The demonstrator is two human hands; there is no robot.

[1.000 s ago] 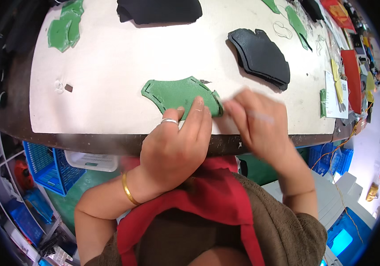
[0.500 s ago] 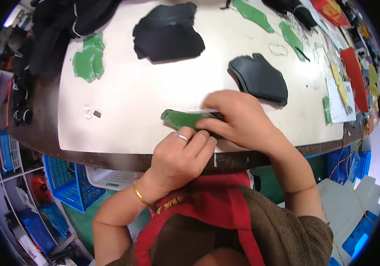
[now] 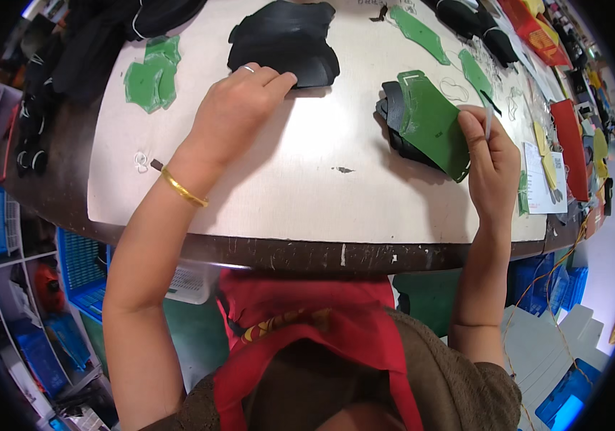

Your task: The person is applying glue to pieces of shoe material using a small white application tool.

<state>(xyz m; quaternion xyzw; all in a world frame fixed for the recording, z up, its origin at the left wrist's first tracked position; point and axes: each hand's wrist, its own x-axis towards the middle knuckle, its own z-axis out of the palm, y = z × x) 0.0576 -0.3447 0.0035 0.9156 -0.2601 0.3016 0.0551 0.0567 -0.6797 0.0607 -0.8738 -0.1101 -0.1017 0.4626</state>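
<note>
My left hand (image 3: 239,108) is at the near left edge of a stack of black sheet pieces (image 3: 286,39), fingers closed on the edge of a piece; the fingertips are partly hidden. In my right hand (image 3: 492,154) a green plastic template (image 3: 433,122) is pinched by its right edge, tilted up off the table. A thin white stick, like a pen (image 3: 489,121), stands between the same hand's fingers. Behind the template, a second black stack (image 3: 393,108) lies partly covered.
Green templates (image 3: 153,79) lie at the left, with more (image 3: 421,34) at the far right. White loops (image 3: 141,162) sit on the white board (image 3: 271,205). Papers (image 3: 546,179) and a red box (image 3: 573,151) stand at the right. Black bundles (image 3: 92,57) crowd the far left.
My hands have parted. The right one has carried the green template right, over the second black stack; the left one has let go of it and reached forward to the first black stack.
</note>
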